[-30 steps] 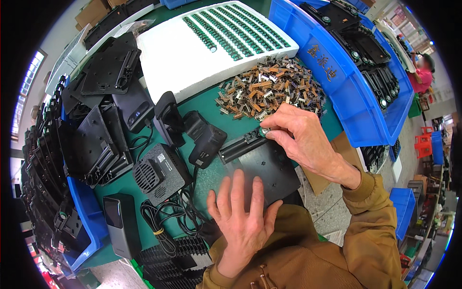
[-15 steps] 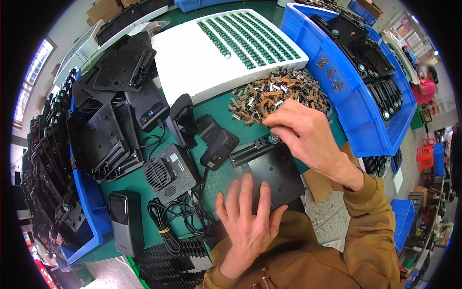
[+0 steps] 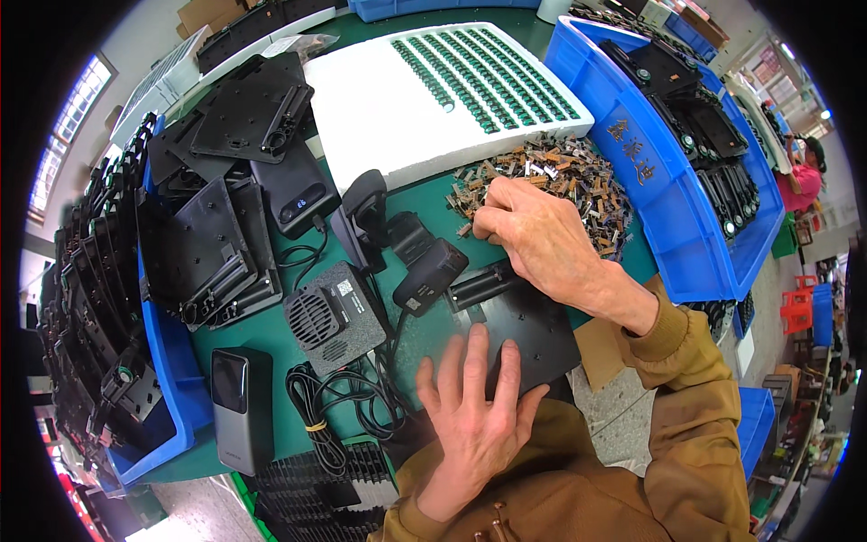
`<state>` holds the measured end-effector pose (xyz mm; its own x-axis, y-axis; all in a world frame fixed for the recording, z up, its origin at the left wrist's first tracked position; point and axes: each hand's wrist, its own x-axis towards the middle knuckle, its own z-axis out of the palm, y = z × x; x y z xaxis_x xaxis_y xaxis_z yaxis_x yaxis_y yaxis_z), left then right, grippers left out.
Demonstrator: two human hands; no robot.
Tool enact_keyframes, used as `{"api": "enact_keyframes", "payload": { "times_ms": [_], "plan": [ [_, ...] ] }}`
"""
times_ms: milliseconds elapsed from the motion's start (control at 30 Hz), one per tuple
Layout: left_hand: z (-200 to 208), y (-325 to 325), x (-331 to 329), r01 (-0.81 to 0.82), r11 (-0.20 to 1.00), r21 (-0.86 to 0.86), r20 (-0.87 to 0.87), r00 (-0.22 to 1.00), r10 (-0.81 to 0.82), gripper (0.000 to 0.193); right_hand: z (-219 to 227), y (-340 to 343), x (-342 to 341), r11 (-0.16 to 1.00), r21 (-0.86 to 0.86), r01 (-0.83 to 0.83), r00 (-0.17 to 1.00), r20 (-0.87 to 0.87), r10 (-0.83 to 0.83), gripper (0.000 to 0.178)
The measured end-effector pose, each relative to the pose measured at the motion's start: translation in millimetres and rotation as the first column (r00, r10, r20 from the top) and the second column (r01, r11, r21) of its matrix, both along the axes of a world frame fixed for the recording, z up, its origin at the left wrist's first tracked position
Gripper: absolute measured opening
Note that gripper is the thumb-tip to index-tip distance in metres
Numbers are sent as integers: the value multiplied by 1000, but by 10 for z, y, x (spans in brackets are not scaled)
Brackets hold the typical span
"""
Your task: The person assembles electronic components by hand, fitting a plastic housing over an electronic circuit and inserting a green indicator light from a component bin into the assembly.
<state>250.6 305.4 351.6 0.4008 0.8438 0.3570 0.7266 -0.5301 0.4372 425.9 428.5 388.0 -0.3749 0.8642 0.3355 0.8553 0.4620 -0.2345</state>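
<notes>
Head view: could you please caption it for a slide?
Right hand reaches into a pile of small metal clips while left hand lies flat on a black plate.

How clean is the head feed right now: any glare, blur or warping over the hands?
Head view: even daylight, no glare on the black plate; right hand and left hand sharp; fisheye bends the blue bin and white foam tray edges; corners black.
</notes>
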Motion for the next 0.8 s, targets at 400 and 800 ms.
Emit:
{"api": "enact_keyframes", "payload": {
  "times_ms": [400,800],
  "plan": [
    [2,-7,-8,0,1000,-19,-15,1000,0,58,222,-260,132,996,-87,-5,895,-446,-34,12],
    [6,-5,23,-10,999,31,-62,998,12,51,76,-873,326,881,-469,65,695,-612,-378,20]
  ]
}}
